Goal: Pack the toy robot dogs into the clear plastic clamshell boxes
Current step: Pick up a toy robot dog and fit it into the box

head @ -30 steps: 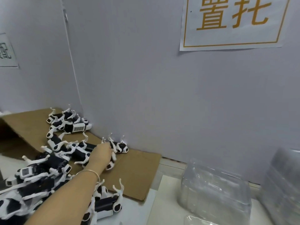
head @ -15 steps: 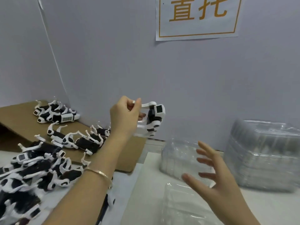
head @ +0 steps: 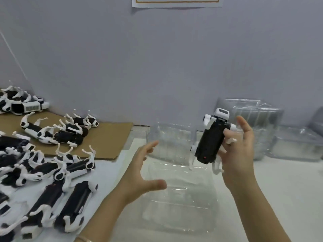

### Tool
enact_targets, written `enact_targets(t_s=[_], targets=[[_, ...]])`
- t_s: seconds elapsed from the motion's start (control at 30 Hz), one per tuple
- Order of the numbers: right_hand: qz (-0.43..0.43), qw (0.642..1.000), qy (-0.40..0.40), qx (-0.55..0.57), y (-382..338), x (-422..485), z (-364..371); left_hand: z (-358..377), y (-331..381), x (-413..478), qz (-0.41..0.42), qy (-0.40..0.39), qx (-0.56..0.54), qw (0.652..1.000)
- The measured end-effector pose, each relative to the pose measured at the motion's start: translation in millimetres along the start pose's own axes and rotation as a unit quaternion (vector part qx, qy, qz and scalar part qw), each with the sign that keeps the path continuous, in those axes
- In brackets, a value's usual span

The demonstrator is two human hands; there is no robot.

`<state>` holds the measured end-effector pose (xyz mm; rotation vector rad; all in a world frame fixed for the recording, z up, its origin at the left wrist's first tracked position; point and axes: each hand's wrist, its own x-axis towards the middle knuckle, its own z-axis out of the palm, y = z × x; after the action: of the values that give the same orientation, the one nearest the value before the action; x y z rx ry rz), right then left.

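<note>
At the back, a plain grey wall (head: 157,58), with the lower edge of a paper sign (head: 176,1) at the very top. Below the wall, a white table (head: 279,189). On the left part of the table, a big heap of toy dogs (head: 43,180), black bodies with white legs, lying on backs and sides, the nearer ones on the bare table and the farther ones on a flat sheet of brown cardboard (head: 108,137). At the right, close to the wall, stacks of clear boxes (head: 253,123), nested one in another. In the middle, an open clear box (head: 180,194), one half flat on the table and the other half standing up behind it. Above the right back part of this box, the right hand (head: 239,154), lower fingers curled round the black body of one toy dog (head: 211,142), held with head upward and a little tilted, white legs hanging down. Over the left edge of the box, the left hand (head: 141,173), fingers spread apart, gripping nothing. On the left wrist, at the bottom edge, a thin bracelet (head: 83,239)
</note>
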<state>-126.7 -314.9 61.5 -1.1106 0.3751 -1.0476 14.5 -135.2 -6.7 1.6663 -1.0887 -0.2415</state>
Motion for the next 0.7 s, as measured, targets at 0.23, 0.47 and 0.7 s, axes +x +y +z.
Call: enact_targets(t_s=[0.23,0.47,0.7], targets=[[0.437,0.834,-0.11,0.319,13,10,-11,8,-36,-29,-0.089,-0.107,-0.008,0.99],[0.41,0.818,-0.174,0.365,18,5,-11,12,-36,-31,-0.107,-0.093,-0.002,0.99],[0.268,0.94,-0.166,0.129,15,11,-11,13,-40,-30,-0.1,-0.09,-0.005,0.991]])
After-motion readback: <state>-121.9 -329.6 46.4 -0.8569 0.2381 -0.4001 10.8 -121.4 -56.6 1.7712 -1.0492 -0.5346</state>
